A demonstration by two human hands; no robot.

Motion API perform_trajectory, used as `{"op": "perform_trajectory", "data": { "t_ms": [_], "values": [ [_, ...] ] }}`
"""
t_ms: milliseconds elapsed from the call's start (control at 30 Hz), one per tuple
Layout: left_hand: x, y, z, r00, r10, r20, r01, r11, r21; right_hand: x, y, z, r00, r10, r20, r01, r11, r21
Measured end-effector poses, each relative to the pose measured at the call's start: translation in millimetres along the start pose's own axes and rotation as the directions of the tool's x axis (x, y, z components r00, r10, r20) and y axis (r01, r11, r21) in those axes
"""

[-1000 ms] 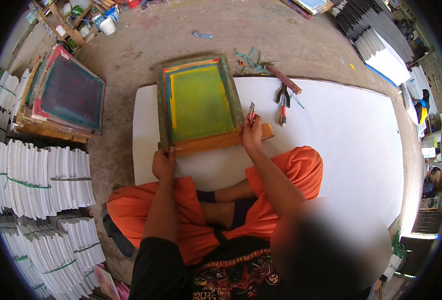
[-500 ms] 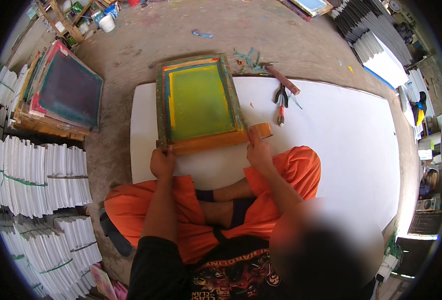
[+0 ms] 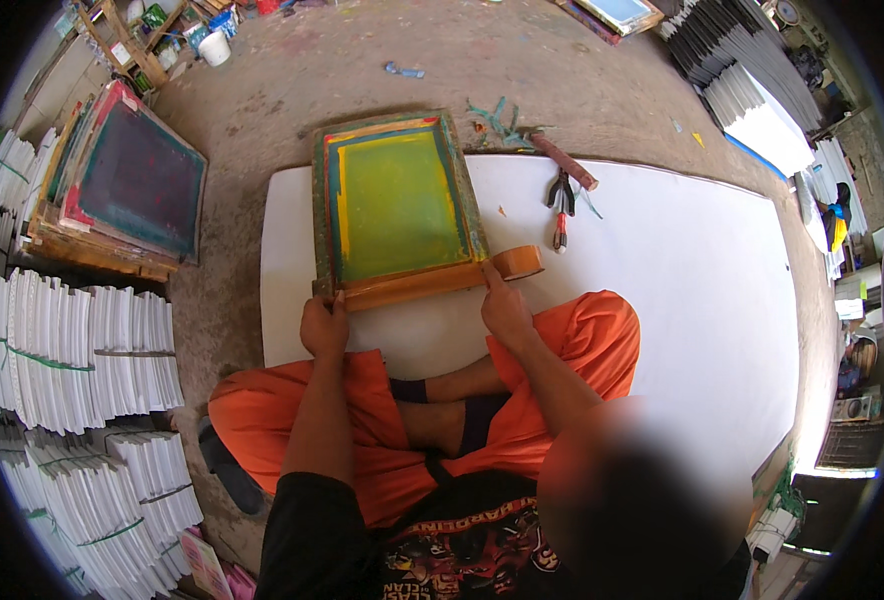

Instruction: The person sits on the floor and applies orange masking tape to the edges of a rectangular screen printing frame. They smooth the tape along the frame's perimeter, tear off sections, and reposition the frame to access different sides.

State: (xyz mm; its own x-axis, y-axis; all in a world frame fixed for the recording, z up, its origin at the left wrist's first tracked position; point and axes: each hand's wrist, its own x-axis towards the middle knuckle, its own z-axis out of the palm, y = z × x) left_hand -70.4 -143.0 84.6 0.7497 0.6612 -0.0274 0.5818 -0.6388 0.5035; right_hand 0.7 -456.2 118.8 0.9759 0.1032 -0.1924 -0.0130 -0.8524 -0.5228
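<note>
A wooden-framed printing screen with yellow-green mesh lies partly on a white sheet before my crossed legs. Brown adhesive tape runs along its near edge. At the near left corner, my closed left hand grips the frame and the tape's end, thumb uppermost. My right hand is at the near right corner, with the index finger pressed on the tape and the other fingers curled, partly hidden. Just beyond that finger sits the tape roll, joined to the strip.
Red-handled pliers and a brown rod lie on the white sheet. Green scraps are behind them. More screens lean at left, above bundled white stacks. Further sheets stand at far right.
My right hand has let go of the tape roll and moved slightly left onto the frame's near right corner. The left hand, screen and roll have stayed nearly in place.
</note>
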Motion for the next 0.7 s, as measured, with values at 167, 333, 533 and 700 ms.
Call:
{"op": "perform_trajectory", "data": {
  "t_ms": [167,333,533,700],
  "values": [
    [0.3,1.3,-1.0,1.0,-0.006,0.004,0.006,1.0,-0.016,1.6,-2.9,-0.8,1.0,0.018,-0.018,-0.018,1.0,0.003],
    [-0.2,4.0,-2.3,1.0,-0.022,0.012,0.022,1.0,-0.013,2.8,-3.4,-2.8,0.999,0.032,0.003,-0.032,0.999,0.009],
    [0.0,3.3,-2.5,1.0,-0.014,0.012,0.014,1.0,0.003,2.7,-3.4,-2.4,0.999,0.037,0.029,-0.037,0.999,0.005],
    [-0.1,4.1,-3.3,1.0,-0.009,-0.003,0.009,1.0,0.017,3.2,-5.6,-2.1,0.998,0.05,0.048,-0.049,0.999,-0.023]
  ]
}}
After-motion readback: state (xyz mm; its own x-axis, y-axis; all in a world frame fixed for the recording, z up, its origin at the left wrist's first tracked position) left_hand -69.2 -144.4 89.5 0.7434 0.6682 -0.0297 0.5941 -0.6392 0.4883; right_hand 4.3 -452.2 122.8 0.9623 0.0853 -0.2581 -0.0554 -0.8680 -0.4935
